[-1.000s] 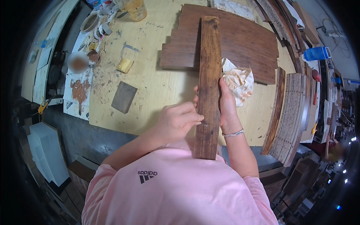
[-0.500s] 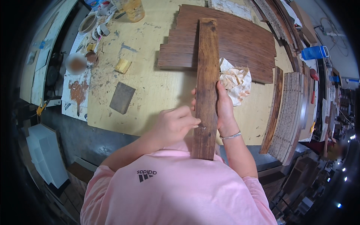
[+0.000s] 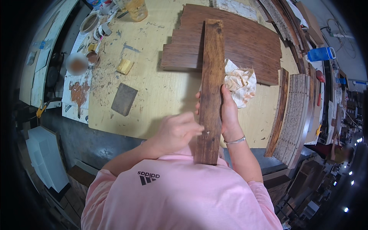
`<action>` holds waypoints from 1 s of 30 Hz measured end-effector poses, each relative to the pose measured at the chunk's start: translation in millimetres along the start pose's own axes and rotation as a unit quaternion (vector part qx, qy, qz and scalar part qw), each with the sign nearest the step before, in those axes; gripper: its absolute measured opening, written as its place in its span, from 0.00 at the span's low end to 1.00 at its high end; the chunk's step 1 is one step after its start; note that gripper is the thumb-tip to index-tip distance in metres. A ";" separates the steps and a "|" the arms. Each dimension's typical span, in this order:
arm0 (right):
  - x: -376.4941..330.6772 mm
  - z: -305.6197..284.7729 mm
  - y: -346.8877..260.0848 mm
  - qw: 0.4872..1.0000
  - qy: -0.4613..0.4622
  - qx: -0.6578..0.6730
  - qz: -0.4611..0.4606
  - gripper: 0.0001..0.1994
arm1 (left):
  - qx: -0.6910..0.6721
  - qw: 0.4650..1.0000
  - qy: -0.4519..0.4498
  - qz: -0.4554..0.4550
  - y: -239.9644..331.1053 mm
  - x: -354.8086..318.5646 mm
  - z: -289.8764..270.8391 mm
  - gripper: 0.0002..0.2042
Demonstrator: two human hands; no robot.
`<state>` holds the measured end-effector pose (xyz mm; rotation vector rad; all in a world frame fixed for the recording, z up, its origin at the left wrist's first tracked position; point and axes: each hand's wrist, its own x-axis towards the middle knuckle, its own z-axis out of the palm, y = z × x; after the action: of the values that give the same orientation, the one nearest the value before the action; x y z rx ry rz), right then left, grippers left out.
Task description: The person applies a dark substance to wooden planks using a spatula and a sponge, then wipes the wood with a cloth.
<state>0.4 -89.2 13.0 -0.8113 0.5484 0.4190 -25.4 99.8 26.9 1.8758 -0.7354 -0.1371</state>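
A long dark-brown wooden plank [image 3: 212, 84] stands lengthwise before me, its near end against my chest. My right hand [image 3: 230, 111] wraps it from the right side, the thumb along the edge and fingertips showing past the left edge. My left hand [image 3: 178, 129] is curled in a pinch at the plank's lower left edge, slightly blurred; whatever the fingers hold, if anything, is hidden. Beside those fingertips a small pale spot [image 3: 208, 132] shows on the wood. A crumpled stained cloth or paper [image 3: 241, 86] lies just beyond my right hand.
Joined brown planks [image 3: 249, 42] lie across the far table. To the left are a dark sanding block [image 3: 124, 99], a yellow sponge [image 3: 125, 66], a tape roll [image 3: 89, 23] and a cup of brown paste [image 3: 77, 64]. Stacked boards [image 3: 293, 115] line the right edge.
My left hand has lifted slightly off the plank's edge, and the pale spot shows more plainly. The plank's near end has shifted a little left; my right hand keeps its hold.
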 end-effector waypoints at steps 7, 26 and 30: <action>2.6 -4.3 2.0 1.000 -0.016 0.001 -0.015 0.32 | 0.018 0.998 0.036 -0.039 0.2 -1.8 9.2 0.07; 2.4 -7.9 3.9 0.999 -0.030 0.007 -0.012 0.31 | 0.026 0.998 0.047 -0.030 5.3 -5.6 8.8 0.09; -1.3 -4.1 3.0 1.000 -0.012 0.010 -0.003 0.30 | 0.048 0.998 0.040 -0.009 3.0 -10.1 10.6 0.09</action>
<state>-3.5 -90.7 9.8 -0.7877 0.5267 0.4168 -39.2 96.1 22.5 1.9685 -0.6812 -0.0374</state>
